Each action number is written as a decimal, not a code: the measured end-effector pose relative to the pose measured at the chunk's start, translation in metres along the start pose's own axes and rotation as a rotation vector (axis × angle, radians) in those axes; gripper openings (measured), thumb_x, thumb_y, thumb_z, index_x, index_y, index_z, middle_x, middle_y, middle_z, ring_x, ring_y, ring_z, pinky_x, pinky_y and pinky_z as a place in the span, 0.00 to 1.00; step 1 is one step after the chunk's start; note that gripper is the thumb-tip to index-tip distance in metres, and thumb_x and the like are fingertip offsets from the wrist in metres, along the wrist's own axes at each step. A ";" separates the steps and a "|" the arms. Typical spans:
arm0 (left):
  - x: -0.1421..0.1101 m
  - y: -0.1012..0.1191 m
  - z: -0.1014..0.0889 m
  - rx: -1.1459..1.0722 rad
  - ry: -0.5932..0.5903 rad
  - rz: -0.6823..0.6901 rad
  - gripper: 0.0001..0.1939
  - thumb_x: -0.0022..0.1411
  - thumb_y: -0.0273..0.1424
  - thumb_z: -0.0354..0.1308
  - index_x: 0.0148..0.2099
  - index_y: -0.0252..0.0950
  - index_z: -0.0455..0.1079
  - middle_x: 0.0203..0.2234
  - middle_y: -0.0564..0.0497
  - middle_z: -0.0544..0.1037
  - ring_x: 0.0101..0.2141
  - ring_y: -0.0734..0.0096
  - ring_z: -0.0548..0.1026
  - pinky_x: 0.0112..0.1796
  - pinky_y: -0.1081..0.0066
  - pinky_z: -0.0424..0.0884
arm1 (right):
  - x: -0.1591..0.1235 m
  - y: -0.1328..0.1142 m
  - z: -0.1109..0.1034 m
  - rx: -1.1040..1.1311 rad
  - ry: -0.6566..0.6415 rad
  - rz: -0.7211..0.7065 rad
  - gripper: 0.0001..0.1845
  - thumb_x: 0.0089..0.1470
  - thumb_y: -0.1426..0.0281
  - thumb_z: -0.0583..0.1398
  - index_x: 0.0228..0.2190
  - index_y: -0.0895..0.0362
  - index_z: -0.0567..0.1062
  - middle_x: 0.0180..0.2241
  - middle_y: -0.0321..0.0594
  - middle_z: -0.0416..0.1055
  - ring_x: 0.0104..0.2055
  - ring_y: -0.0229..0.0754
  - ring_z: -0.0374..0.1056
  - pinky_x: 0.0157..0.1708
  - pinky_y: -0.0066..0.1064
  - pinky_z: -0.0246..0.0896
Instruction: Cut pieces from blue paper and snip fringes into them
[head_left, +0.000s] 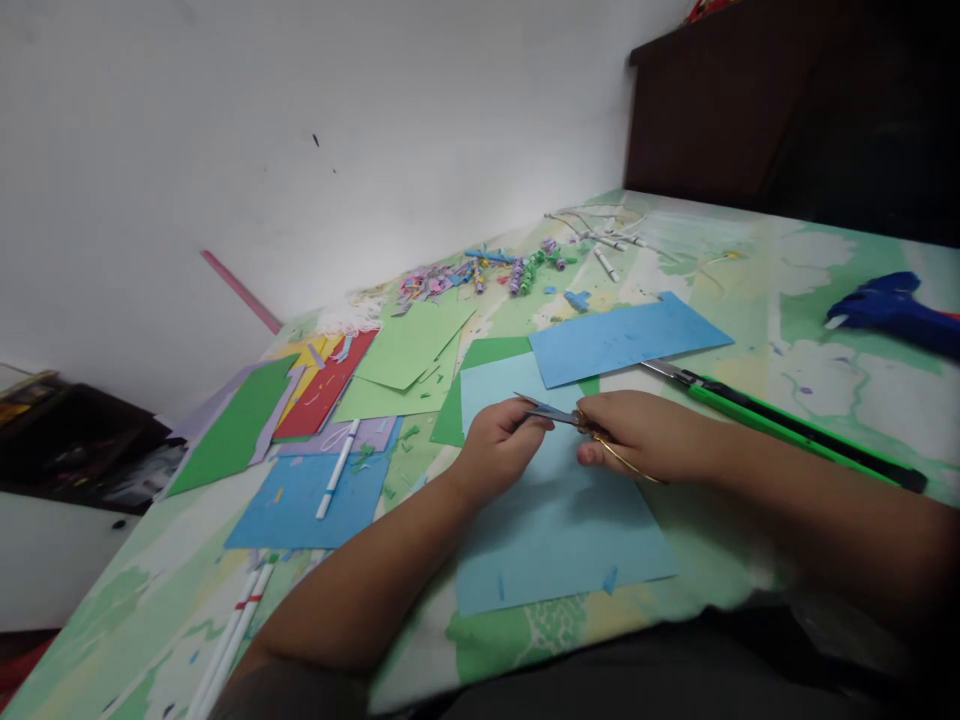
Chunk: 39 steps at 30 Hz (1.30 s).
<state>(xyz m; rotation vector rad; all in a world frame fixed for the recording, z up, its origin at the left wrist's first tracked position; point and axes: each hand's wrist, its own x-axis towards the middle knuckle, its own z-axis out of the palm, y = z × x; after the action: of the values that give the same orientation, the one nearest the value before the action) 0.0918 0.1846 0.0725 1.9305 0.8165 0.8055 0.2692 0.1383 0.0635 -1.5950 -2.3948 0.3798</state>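
My right hand (637,430) is closed round the gold handles of a small pair of scissors (559,413), whose blades point left. At the blade tips is my left hand (502,445), its thumb and fingers pinched together; whatever they hold is too small or hidden to make out. Both hands are above a light blue sheet of paper (555,540), which bears a few small blue scraps. Behind them lies a darker blue sheet (626,338), partly over the light blue one and a green sheet (480,362).
A green box cutter (795,425) lies right, beyond it a blue glue gun (892,305). Left are coloured sheets, including a red one (326,385) and a blue one (307,505), and white sticks (232,640). Rolled paper pieces (517,275) and scraps lie towards the wall.
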 end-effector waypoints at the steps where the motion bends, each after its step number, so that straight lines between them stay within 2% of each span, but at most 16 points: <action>1: -0.001 0.000 0.000 0.006 -0.002 0.025 0.07 0.49 0.29 0.49 0.22 0.34 0.66 0.18 0.54 0.68 0.22 0.77 0.63 0.25 0.75 0.60 | 0.000 -0.001 0.000 -0.024 0.008 0.000 0.23 0.49 0.50 0.48 0.25 0.57 0.64 0.22 0.40 0.64 0.23 0.38 0.56 0.21 0.28 0.43; 8: -0.004 0.003 -0.001 0.012 0.001 0.059 0.08 0.49 0.27 0.48 0.23 0.33 0.67 0.18 0.54 0.68 0.21 0.79 0.63 0.25 0.76 0.60 | -0.002 -0.009 -0.006 -0.127 0.024 0.037 0.22 0.49 0.51 0.48 0.26 0.58 0.66 0.23 0.42 0.67 0.25 0.42 0.60 0.21 0.28 0.44; 15: -0.005 0.016 -0.006 -0.035 -0.064 -0.134 0.07 0.49 0.28 0.48 0.26 0.33 0.66 0.14 0.58 0.61 0.17 0.82 0.58 0.20 0.77 0.56 | -0.002 -0.009 -0.009 -0.172 0.042 0.094 0.21 0.48 0.52 0.50 0.26 0.57 0.66 0.24 0.42 0.68 0.26 0.42 0.62 0.22 0.28 0.43; 17: -0.005 0.019 -0.007 -0.036 -0.078 -0.153 0.07 0.50 0.28 0.48 0.26 0.33 0.66 0.13 0.59 0.61 0.17 0.82 0.58 0.20 0.77 0.56 | -0.002 -0.007 -0.009 -0.156 0.053 0.090 0.21 0.48 0.52 0.51 0.26 0.57 0.66 0.24 0.42 0.68 0.26 0.42 0.61 0.22 0.28 0.43; 22: -0.006 0.024 -0.011 0.039 -0.098 -0.051 0.09 0.55 0.31 0.46 0.29 0.33 0.65 0.15 0.58 0.62 0.18 0.81 0.59 0.22 0.77 0.58 | -0.003 -0.005 -0.011 -0.066 0.081 0.033 0.18 0.48 0.54 0.52 0.24 0.57 0.63 0.23 0.39 0.64 0.24 0.38 0.57 0.22 0.27 0.44; 27: -0.007 0.030 -0.014 0.172 -0.094 0.038 0.13 0.57 0.31 0.44 0.22 0.34 0.61 0.16 0.57 0.62 0.20 0.81 0.61 0.25 0.77 0.59 | -0.003 -0.004 -0.009 0.021 0.077 0.004 0.17 0.47 0.54 0.52 0.24 0.57 0.61 0.23 0.37 0.62 0.24 0.37 0.55 0.22 0.28 0.44; 34: -0.007 0.028 -0.010 0.290 -0.111 0.086 0.11 0.56 0.29 0.45 0.30 0.34 0.67 0.20 0.54 0.70 0.23 0.77 0.66 0.27 0.76 0.62 | -0.003 -0.003 -0.005 0.139 -0.008 -0.042 0.20 0.48 0.52 0.48 0.25 0.57 0.61 0.23 0.38 0.62 0.23 0.38 0.56 0.22 0.28 0.45; 39: -0.007 0.027 -0.011 0.314 -0.124 0.160 0.11 0.56 0.28 0.45 0.31 0.34 0.69 0.24 0.52 0.73 0.26 0.76 0.69 0.28 0.76 0.63 | -0.003 -0.002 -0.004 0.161 -0.006 -0.079 0.23 0.48 0.50 0.46 0.25 0.57 0.62 0.23 0.39 0.62 0.23 0.38 0.55 0.22 0.28 0.47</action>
<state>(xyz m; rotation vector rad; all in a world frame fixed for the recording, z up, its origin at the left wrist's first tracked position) 0.0852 0.1729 0.0996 2.3242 0.7544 0.6721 0.2698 0.1346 0.0679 -1.4275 -2.3570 0.5478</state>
